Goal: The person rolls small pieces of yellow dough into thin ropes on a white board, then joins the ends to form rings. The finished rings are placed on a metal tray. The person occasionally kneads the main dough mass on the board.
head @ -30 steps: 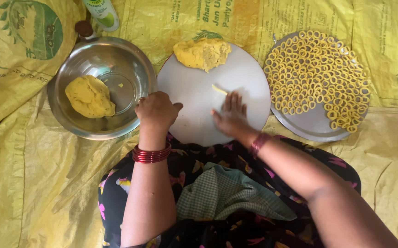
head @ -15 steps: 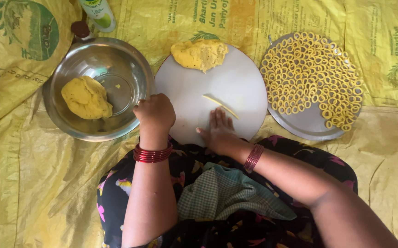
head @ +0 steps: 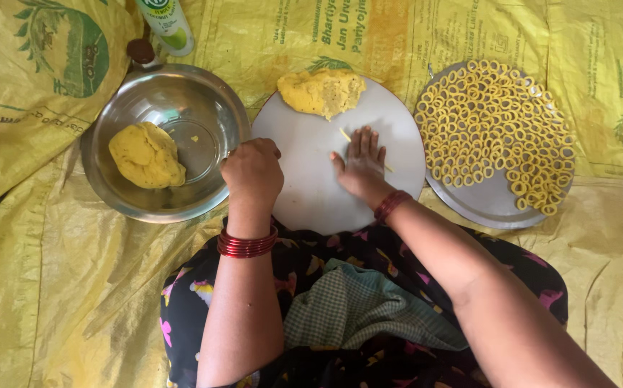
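While my left hand sits curled into a loose fist at the near left edge of the round white plastic board, I cannot tell whether it holds a bit of dough or nothing at all; it has hardly shifted over the last second, staying between the board and the round steel bowl just to its left; in that bowl a lump of yellow dough rests well left of my knuckles, and beyond the bowl's far rim lie a small brown cap and a green-and-white plastic bottle. To the right of the fist my right hand now lies flat and open, palm down, fingers stretched away from me, gripping nothing; a second ago it was nearer the board's middle and lower, and it has since slid forward, so the thin yellow strand of dough under it now shows as a longer, slimmer line poking out past my fingertips on either side; I judge the rolling is thinning it well. Beyond my fingertips sits a flattened yellow dough mound on the board's far edge. Further right of my open hand, the round steel plate carries many small yellow dough rings, with its near part bare.
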